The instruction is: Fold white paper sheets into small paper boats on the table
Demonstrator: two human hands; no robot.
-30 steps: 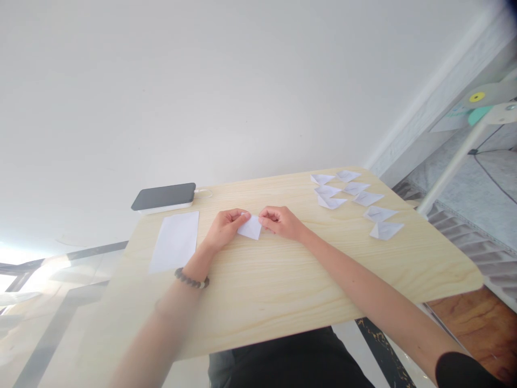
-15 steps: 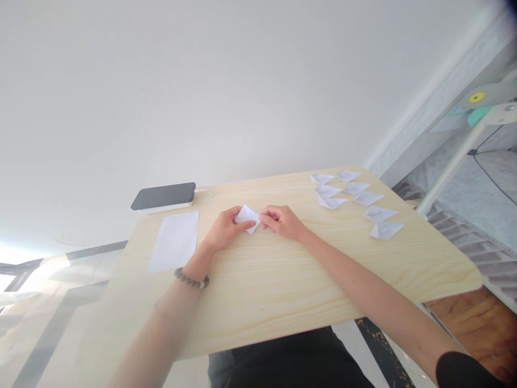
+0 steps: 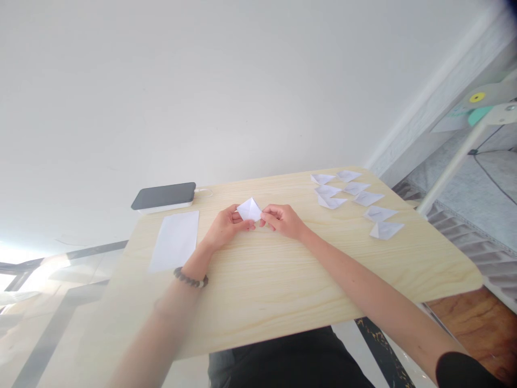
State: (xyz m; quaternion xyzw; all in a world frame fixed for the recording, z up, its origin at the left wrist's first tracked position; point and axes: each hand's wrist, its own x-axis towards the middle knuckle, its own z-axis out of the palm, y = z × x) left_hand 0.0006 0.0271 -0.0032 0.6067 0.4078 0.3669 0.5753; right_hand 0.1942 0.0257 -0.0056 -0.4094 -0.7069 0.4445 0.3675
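Between my hands, above the middle of the wooden table, is a small piece of folded white paper [image 3: 250, 209] with creases meeting near its top. My left hand [image 3: 229, 226] is closed on its left and lower edge, thumb in front and fingers behind. At the right corner, my right hand [image 3: 283, 220] pinches the paper between thumb and forefinger. Several folded white paper boats [image 3: 368, 198] lie in loose rows at the table's right side, apart from my hands.
A flat stack or sheet of white paper [image 3: 175, 240] rests left of my hands on the light wooden table [image 3: 274, 291]. Behind it lies a dark-screened phone [image 3: 165, 196] on a white base with a white cable. A plain wall [image 3: 242, 97] rises at the table's back.
The folded paper has been tilted and turned up slightly, so a creased face now shows. My left thumb has shifted down to its lower edge. The boats have not moved.
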